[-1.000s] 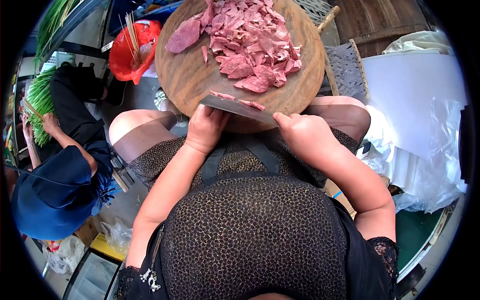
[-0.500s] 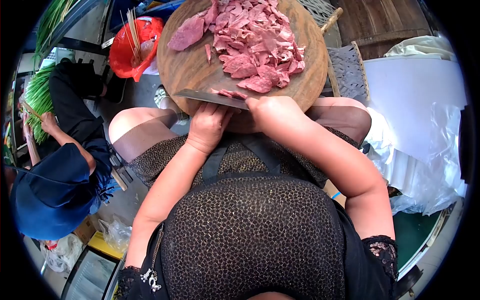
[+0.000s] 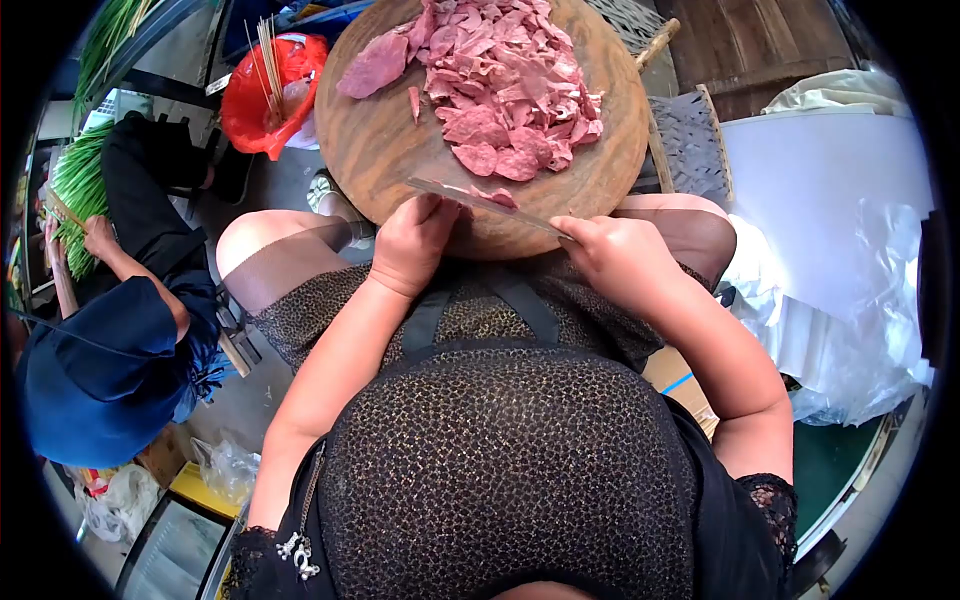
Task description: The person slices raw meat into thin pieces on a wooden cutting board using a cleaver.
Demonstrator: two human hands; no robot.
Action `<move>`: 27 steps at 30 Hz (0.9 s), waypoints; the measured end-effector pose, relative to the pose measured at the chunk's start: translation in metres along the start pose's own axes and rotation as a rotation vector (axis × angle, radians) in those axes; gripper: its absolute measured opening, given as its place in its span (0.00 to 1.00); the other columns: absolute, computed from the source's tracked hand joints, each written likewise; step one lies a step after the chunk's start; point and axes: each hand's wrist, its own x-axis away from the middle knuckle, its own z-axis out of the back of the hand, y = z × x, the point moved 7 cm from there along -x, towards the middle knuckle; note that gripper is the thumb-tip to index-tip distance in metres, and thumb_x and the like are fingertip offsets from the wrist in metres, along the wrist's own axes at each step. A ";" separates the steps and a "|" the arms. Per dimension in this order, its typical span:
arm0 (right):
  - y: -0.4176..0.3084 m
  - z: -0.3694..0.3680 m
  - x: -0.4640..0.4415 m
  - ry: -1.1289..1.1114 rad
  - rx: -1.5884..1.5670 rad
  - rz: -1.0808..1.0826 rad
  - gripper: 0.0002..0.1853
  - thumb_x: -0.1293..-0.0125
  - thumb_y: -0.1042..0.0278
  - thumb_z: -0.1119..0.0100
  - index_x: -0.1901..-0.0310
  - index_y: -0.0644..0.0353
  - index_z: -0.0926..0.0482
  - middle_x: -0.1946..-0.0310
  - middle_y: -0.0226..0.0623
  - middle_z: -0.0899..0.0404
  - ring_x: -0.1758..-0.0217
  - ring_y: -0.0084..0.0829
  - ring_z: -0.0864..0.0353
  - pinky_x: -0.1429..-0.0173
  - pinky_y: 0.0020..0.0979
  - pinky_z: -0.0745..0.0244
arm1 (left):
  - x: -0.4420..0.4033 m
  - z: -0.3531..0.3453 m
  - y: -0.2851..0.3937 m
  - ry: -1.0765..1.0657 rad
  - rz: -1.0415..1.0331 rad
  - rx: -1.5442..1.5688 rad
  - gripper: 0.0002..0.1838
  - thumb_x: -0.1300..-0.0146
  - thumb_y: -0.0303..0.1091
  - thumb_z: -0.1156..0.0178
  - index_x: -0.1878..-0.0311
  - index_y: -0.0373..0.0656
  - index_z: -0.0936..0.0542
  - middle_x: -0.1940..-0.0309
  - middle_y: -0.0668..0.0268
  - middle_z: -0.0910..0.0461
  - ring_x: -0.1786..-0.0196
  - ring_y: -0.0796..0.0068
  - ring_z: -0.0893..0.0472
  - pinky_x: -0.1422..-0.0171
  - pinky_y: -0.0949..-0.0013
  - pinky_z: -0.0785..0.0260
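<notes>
A knife [image 3: 530, 215] slants over the near edge of the round wooden chopping board [image 3: 375, 165], gripped at its handle end by my right hand [image 3: 620, 262]. Slices of pink meat [image 3: 497, 197] lie along the far side of the blade. Close to the blade's left end, my left hand [image 3: 412, 240] is closed, its fingers curled at the board's edge; what they hold is mostly hidden. Farther back on the board is a heap of sliced pink meat [image 3: 510, 85]. A larger flat piece of meat [image 3: 373, 66] and a thin strip [image 3: 414, 104] lie left of the heap.
A red plastic bag [image 3: 245, 110] with thin sticks stands left of the board. At far left, a co-worker in dark clothes [image 3: 95, 370] handles green stalks [image 3: 80, 180]. Woven seats [image 3: 690, 140] stand behind the board on the right, beside a white surface [image 3: 800, 190] and clear plastic [image 3: 880, 330].
My right hand has moved right and slightly toward me, and the knife has shifted right with a steeper slant. The left hand has turned, its fingers more curled.
</notes>
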 end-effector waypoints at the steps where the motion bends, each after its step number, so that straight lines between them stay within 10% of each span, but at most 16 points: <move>1: 0.001 -0.001 0.004 -0.019 0.020 -0.007 0.13 0.29 0.65 0.41 0.46 0.56 0.18 0.66 0.45 0.14 0.64 0.47 0.13 0.61 0.45 0.18 | -0.001 0.000 -0.002 0.047 0.008 0.050 0.13 0.40 0.27 0.36 0.51 0.48 0.16 0.58 0.66 0.18 0.59 0.61 0.16 0.56 0.64 0.20; 27: -0.027 -0.038 -0.083 -0.111 0.008 0.053 0.10 0.34 0.68 0.48 0.62 0.62 0.19 0.71 0.50 0.15 0.65 0.50 0.12 0.61 0.49 0.17 | -0.005 0.006 0.003 0.096 -0.062 -0.122 0.14 0.43 0.29 0.36 0.53 0.50 0.14 0.51 0.64 0.16 0.49 0.60 0.15 0.46 0.63 0.19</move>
